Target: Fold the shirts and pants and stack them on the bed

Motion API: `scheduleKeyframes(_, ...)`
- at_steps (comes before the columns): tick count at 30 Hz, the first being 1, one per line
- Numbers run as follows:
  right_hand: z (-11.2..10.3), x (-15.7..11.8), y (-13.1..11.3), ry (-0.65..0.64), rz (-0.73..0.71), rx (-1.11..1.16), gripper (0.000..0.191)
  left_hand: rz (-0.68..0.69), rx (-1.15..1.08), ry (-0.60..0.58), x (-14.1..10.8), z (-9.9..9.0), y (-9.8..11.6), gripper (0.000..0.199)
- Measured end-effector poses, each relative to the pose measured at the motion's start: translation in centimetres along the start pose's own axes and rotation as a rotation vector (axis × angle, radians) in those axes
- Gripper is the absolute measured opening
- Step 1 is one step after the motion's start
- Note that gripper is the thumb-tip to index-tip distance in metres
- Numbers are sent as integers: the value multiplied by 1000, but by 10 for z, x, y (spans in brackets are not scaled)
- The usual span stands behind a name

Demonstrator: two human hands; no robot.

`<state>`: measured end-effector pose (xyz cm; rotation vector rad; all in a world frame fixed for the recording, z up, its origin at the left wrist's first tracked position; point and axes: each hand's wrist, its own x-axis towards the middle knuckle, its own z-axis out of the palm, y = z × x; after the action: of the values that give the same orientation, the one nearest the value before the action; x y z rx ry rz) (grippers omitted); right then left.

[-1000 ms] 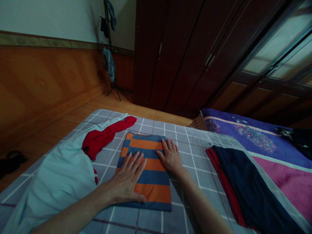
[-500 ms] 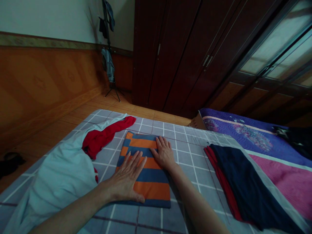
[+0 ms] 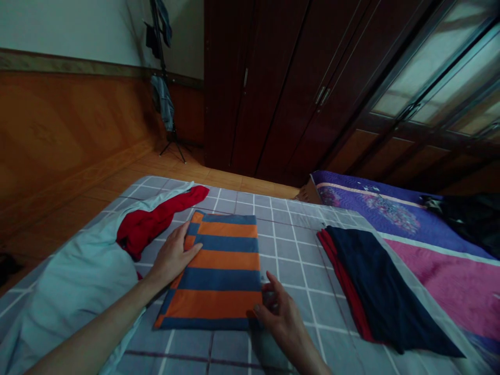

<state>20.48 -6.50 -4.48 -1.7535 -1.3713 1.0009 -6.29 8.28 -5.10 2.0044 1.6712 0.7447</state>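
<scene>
A folded garment [image 3: 224, 258] with orange and blue stripes lies flat on the checkered bedsheet [image 3: 291, 271]. My left hand [image 3: 172, 255] rests along its left edge, thumb stretched over the top and apart from the fingers, whose tips are partly hidden at the edge. At the lower right corner is my right hand [image 3: 283, 312], its thumb at the fabric's edge, index finger extended and the other fingers loosely bent. Nothing shows in its grasp.
Left of the garment lie a crumpled pale blue cloth [image 3: 78, 276] and a red cloth [image 3: 156, 221]. Folded navy clothing [image 3: 375, 276] sits over a red piece [image 3: 347, 289] on the right. Beyond are a purple and pink quilt [image 3: 390, 200], a dark wardrobe [image 3: 269, 94] and a clothes stand [image 3: 162, 62].
Both hands have left the top of the striped garment. My left hand moved to its left edge; my right hand came back toward me to the lower right corner. The view shifted slightly.
</scene>
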Motion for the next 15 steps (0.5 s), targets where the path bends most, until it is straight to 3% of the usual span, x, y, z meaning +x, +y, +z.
scheduleKeyframes(4, -3, 4, -19, -184, 232, 155, 69, -133, -51, -91, 4, -12, 1, 67)
scheduleKeyframes(8, 4, 1, -30, -318, 239, 212, 41, -151, -26, -143, 2, -18, 6, 65)
scheduleKeyframes(12, 15, 3, -40, -289, 177, 356, 21, -210, -131, -134, 3, -21, 10, 55)
scheduleKeyframes(15, 6, 6, -54, -192, 152, 509, 21, -254, -454, -212, -3, -21, 19, 55)
